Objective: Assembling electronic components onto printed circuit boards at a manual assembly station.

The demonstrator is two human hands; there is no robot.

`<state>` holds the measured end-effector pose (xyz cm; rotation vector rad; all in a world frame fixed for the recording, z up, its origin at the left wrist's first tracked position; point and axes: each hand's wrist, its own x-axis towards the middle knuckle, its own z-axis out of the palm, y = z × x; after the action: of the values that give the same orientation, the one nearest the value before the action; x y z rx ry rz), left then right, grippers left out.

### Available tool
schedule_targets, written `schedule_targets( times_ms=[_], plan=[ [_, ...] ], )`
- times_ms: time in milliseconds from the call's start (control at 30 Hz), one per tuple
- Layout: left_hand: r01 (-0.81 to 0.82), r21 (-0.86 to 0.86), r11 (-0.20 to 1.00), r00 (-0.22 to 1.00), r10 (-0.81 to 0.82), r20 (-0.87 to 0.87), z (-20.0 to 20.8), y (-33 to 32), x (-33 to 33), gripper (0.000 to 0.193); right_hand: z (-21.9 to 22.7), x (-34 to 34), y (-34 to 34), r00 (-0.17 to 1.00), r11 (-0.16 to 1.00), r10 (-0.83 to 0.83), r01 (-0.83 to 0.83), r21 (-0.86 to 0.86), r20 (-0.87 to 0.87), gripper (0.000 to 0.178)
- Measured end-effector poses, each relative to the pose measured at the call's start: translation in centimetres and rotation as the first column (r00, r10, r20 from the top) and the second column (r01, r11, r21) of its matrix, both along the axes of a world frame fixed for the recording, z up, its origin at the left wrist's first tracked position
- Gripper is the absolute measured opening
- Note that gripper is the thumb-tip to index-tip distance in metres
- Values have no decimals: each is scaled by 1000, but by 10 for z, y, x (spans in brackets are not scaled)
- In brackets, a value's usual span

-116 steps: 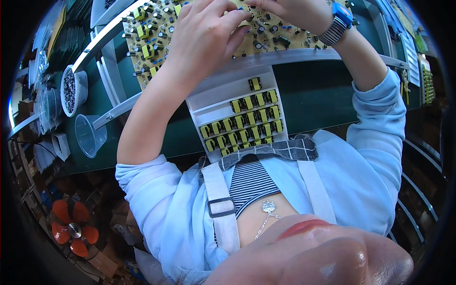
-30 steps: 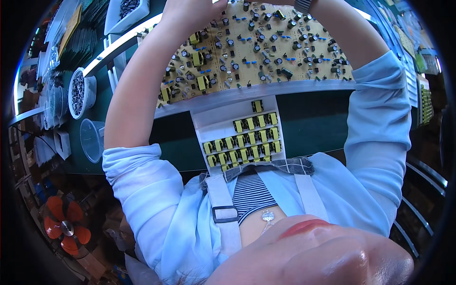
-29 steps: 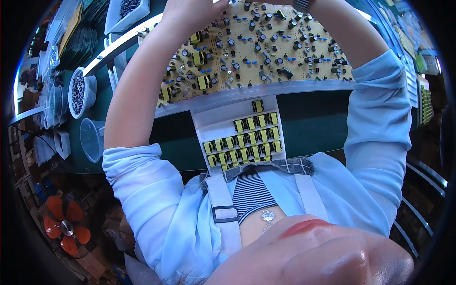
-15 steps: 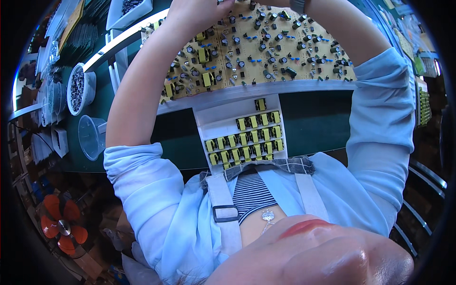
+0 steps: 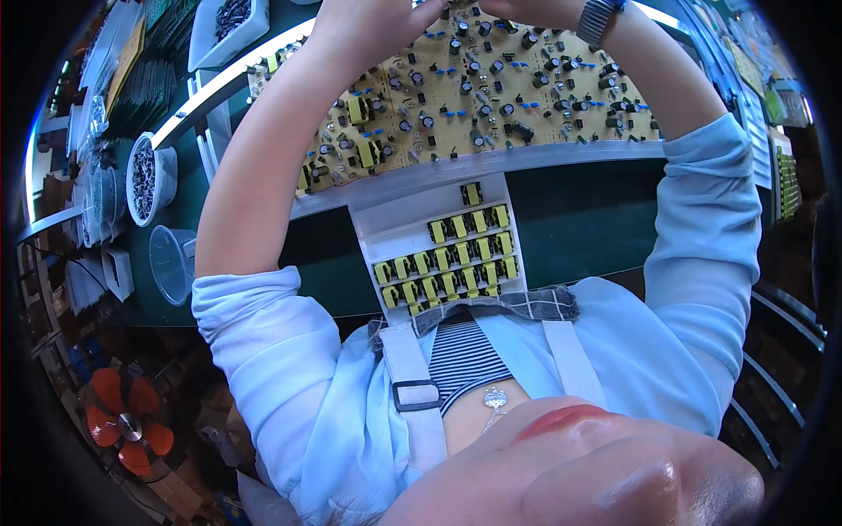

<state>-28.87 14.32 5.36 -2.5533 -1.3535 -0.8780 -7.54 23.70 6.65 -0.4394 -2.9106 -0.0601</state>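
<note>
Both hands reach over a tan circuit board panel [image 5: 548, 131] crowded with small black capacitors, blue parts and several yellow transformers [image 5: 358, 110]. My left hand [image 5: 386, 22] is at the top edge, over the panel's far part, with its thumb pointing right. Across a small gap, my right hand [image 5: 539, 10] points left, a banded watch [image 5: 598, 22] on its wrist. The picture's edge cuts off most fingers of both hands, so anything held is hidden. Nearer me, a white tray [image 5: 386, 223] carries rows of yellow-and-black transformers [image 5: 443, 259].
A pale rail [image 5: 561, 156] borders the panel's near side. To the left stand a white tub of small parts [image 5: 167, 188], a clear plastic cup [image 5: 171, 263] and a white bin [image 5: 210, 44]. An orange-bladed fan [image 5: 130, 427] is at lower left.
The panel and tray have shifted slightly left and up in view. My right hand has moved a little right and down, showing more of the watch. The left hand stays near its place.
</note>
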Motion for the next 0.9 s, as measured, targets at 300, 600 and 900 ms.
schedule_targets(
  times_ms=[300,600,900],
  plan=[
    [14,22,1000,997,-12,-76,0,6,9,10,4,13,1,992,995,97,-95,20,-79,8],
    [-10,33,999,994,14,-110,-5,8,10,10,3,8,0,996,996,86,-86,5,-32,11],
    [-35,7,999,987,36,-156,-2,8,13,11,6,9,-21,997,990,-60,66,-124,44,20]
  ],
)
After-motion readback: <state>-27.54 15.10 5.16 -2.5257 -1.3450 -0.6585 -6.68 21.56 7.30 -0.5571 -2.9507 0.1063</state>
